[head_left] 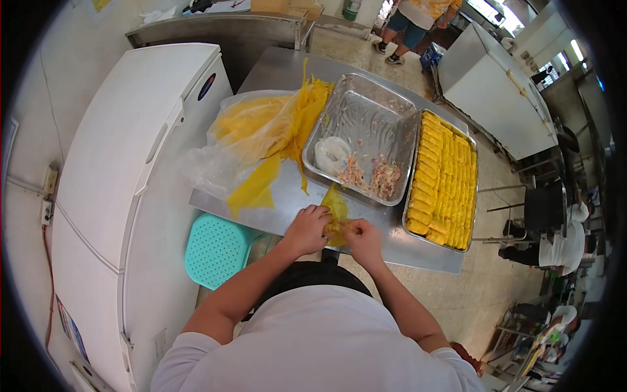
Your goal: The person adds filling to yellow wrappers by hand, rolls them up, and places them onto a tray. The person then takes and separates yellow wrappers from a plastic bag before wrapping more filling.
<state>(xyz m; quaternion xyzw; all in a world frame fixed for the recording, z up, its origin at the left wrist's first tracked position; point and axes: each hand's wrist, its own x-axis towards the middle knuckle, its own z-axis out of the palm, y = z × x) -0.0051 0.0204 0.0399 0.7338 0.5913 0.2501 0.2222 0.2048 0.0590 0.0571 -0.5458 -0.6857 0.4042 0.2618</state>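
A thin yellow sheet (336, 201) lies at the near edge of the metal table, between my two hands. My left hand (309, 228) has its fingers curled onto the sheet's left side. On the right side, my right hand (362, 240) pinches the sheet's edge. Just beyond is a deep metal pan (375, 108) with pinkish chopped filling (384, 178) and a translucent white bowl (332, 155). More yellow sheets (307, 114) spill from a clear plastic bag (219, 160) at the left. On the right, a tray (475, 196) holds several rows of yellow rolls (444, 176).
A white chest freezer (124, 130) stands left of the metal table (287, 212). Beside it is a turquoise stool (212, 251). A person (408, 26) stands beyond the table, near another white freezer (490, 91). More people (565, 248) are at the far right.
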